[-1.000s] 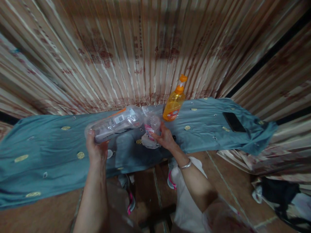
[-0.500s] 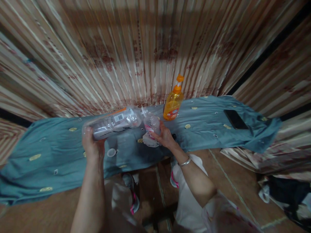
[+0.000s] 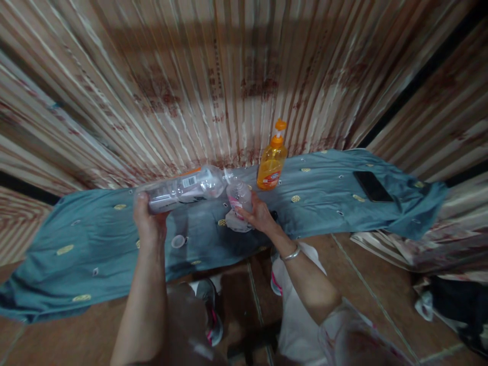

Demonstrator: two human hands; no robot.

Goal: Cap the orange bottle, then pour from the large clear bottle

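Note:
My left hand [image 3: 150,218] is wrapped round the base end of a large clear plastic bottle [image 3: 179,192] with a pale label and an orange stripe. That bottle lies nearly level in the air, its neck pointing right. Just below and right of its mouth is the open top of a smaller clear plastic bottle [image 3: 240,194] with a pink marking. My right hand [image 3: 259,213] grips this smaller bottle from the right side. Whether the two mouths touch, I cannot tell. A small round whitish cap [image 3: 178,241] rests on the cloth below the large bottle.
An orange pump bottle of liquid soap [image 3: 272,165] stands behind my right hand. Farther right lies a black phone [image 3: 372,186]. All rest on a long surface covered with a teal cloth [image 3: 316,203]. A striped curtain [image 3: 183,91] hangs close behind it.
Both hands keep their hold on the bottles, with the large bottle still tipped toward the small one. The view has shifted slightly; little else differs.

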